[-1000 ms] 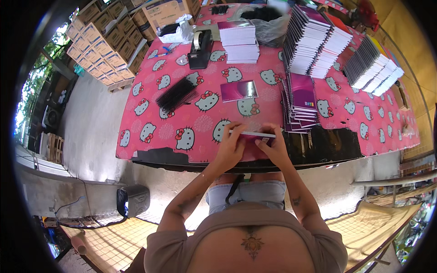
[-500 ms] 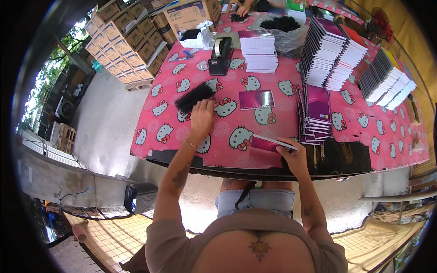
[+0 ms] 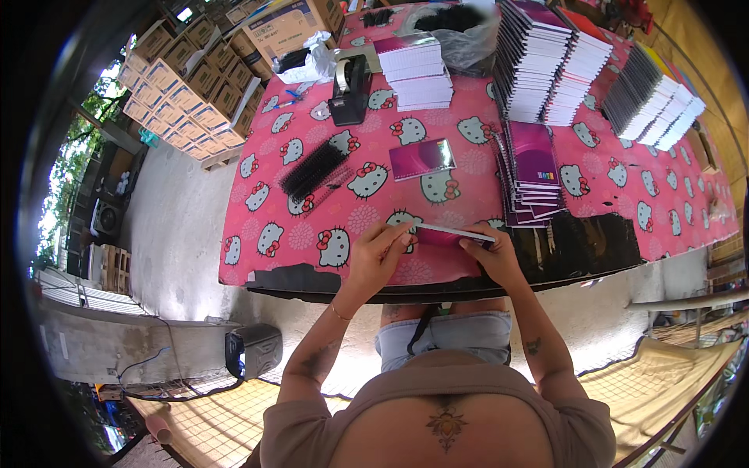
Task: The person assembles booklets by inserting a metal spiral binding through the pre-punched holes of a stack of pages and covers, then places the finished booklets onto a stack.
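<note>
**Both hands back on the notebook at the table's edge**

The left hand point(image 3: 380, 251), which was reaching out to the black binding combs point(image 3: 314, 169) half a second ago, is now returning to the notebook point(image 3: 451, 232). That thin purple notebook is lying at the near edge of the pink cartoon-cat tablecloth point(image 3: 608, 168), gripped at its left end by the left fingers and at its right end by the right hand point(image 3: 488, 253). Beyond it, a single purple notebook point(image 3: 422, 159) is lying flat, a purple stack point(image 3: 532, 168) is sitting to the right, and a black tape dispenser point(image 3: 349, 91) is standing farther back.
</note>
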### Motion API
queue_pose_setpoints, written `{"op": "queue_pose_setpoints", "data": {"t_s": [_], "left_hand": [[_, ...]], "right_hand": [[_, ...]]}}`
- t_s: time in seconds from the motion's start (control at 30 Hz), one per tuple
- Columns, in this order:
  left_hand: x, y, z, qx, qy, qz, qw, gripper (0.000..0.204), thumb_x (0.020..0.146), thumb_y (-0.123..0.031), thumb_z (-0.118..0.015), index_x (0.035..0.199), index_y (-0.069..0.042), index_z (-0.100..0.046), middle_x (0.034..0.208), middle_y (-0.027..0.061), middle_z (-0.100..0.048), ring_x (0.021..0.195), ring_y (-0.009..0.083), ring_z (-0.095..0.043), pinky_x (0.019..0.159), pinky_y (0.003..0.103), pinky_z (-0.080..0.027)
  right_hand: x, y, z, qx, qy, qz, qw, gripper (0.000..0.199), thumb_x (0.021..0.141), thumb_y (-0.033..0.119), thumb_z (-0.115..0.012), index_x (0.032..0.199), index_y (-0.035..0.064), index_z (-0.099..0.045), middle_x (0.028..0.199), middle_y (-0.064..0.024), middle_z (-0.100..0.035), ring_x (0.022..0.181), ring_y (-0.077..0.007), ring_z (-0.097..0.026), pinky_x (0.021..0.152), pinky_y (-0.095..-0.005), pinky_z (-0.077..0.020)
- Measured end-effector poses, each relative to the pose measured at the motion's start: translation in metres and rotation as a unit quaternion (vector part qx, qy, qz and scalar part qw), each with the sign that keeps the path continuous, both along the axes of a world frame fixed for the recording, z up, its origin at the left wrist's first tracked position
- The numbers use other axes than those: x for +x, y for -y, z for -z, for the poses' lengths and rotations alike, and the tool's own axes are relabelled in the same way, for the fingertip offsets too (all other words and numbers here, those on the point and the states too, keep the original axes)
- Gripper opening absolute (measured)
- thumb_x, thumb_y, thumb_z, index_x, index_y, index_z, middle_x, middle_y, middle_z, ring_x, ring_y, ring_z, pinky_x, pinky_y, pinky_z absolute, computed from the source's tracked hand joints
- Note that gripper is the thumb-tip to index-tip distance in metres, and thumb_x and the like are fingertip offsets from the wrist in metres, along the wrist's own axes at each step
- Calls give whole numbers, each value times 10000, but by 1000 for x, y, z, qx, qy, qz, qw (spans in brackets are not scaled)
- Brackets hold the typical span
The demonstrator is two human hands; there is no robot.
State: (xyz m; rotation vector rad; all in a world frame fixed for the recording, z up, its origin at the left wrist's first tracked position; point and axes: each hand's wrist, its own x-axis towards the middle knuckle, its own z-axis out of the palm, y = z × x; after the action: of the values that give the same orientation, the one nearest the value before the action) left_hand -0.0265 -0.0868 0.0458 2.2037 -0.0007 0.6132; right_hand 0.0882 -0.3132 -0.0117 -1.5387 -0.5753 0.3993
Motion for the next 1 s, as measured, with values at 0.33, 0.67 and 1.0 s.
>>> {"op": "queue_pose_setpoints", "data": {"t_s": [0.33,0.67,1.0], "left_hand": [[11,-1,13,-22,16,-18,999,172,885,-60,-698,1049,-10,-697,836,109,-653,687,238,-650,600,322,-507],[13,-4,-11,238,5,62,969,390,875,-246,-726,1192,-53,-607,1152,143,-581,1027,313,-606,782,418,-488],[14,32,-10,396,-31,-92,913,799,955,-556,-487,1456,55,-370,1543,254,-331,1447,411,-287,1115,691,-121]], "right_hand": [[0,3,0,3,50,4,999,225,878,28,-714,1100,3,-695,858,-37,-663,800,-86,-559,735,-243,-451],[-19,10,-18,-25,24,7,999,238,885,29,-710,1123,19,-708,872,-12,-665,807,-68,-560,755,-235,-463],[-35,-8,-20,61,-68,73,993,214,904,41,-706,1112,-8,-693,919,4,-657,837,-62,-556,764,-222,-459]]}}
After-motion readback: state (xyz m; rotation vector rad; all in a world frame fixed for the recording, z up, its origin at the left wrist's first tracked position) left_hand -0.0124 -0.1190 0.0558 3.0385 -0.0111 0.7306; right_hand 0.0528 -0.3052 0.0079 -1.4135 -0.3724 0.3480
